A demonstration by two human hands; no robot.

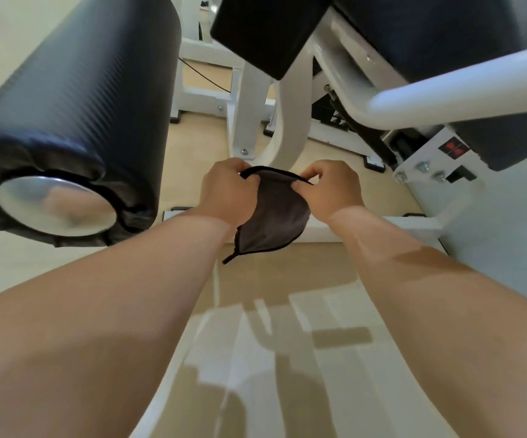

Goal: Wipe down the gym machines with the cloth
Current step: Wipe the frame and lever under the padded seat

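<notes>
A black padded roller [75, 99] fills the left, with a white machine frame [287, 121] ahead. Both hands, left hand [227, 191] and right hand [331, 191], pinch the top edge of the dark cloth [271, 216] hanging between them, clear of the machine. This looks like refolding; next, pressing it onto a surface.

The dark grey fabric cloth [271, 216] has a black edge. The black vinyl roller pad [91, 90] shows a fine ribbed pattern and has a silver metal end cap [55, 205]. The tubular metal frame [445, 90] is white and the smooth floor [192, 147] is beige.
</notes>
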